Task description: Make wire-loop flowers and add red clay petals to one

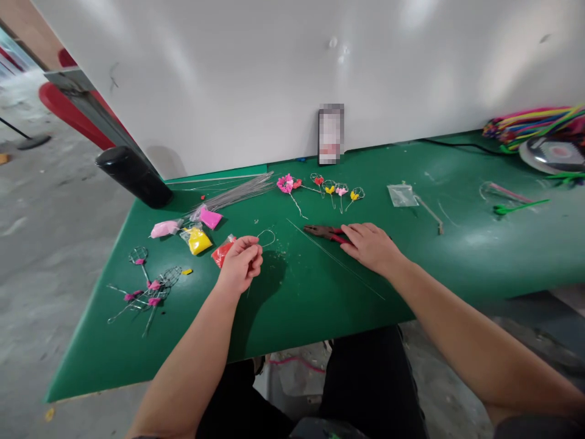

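My left hand [244,261] is closed in a pinch on a thin wire [273,241], which bends into a loop beyond the fingertips. Just behind that hand lies a bag of red clay-like material [222,251], partly hidden by it. My right hand [372,247] has its fingers around the red handles of a pair of pliers [323,231], whose jaws point left and look closed, low over the table. Loose straight wires [336,261] lie between the two hands. Small wire flowers with coloured centres, one a pink flower [286,183], lie beyond the pliers.
The green table [292,323] also carries a wire bundle [237,194], yellow [199,241] and pink [211,218] bags, and wire pieces with pink bits [153,285]. A phone [331,135] leans on the white wall. Pipe cleaners [534,126] and a black cylinder [134,177] stand at the sides.
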### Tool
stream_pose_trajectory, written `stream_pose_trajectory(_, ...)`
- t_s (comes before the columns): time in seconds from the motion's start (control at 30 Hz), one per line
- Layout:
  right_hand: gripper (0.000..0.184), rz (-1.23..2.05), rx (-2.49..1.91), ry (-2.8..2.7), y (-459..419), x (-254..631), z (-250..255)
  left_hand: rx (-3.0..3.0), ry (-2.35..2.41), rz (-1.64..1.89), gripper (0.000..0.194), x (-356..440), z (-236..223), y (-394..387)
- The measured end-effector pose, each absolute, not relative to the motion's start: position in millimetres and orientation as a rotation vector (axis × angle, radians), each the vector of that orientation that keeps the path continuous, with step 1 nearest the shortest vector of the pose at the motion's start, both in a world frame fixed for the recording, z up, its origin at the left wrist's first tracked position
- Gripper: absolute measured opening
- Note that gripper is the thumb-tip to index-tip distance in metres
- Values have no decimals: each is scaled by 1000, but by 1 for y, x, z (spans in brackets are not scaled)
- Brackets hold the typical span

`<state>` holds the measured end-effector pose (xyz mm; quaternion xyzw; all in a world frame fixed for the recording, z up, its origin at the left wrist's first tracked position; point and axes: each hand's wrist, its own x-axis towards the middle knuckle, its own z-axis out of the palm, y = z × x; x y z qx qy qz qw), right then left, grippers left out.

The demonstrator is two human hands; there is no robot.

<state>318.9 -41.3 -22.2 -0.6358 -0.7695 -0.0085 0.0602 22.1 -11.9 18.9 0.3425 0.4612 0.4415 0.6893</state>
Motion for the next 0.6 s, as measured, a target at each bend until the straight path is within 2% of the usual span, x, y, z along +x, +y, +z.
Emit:
stream_pose_trajectory(0.1,40,-1,-1859,-2190,-42,321,-21,702,1051,1018,21,21,19,-10)
stream_pose_trajectory(0.17,37,181,-1827,-2027,-46,318,-12,680,1035,1023,22,21,19,-9)
stream_pose_trajectory(0.23,34,554,-1774,-1794,-52,307,1,673,1016,1020,23,22,19,-8)
stream_pose_trajectory(0.33,28,1340,-1491,-1260,-61,275,21,663,1007,1009,24,22,18,-8)
stream_pose_trajectory(0.4,21,1663,-1271,-1029,-67,249,29,656,1014,1000,24,22,18,-8)
stream_pose_trajectory(0.6,18,1979,-923,-791,-74,207,28,685,1021,1053,20,19,13,-6)
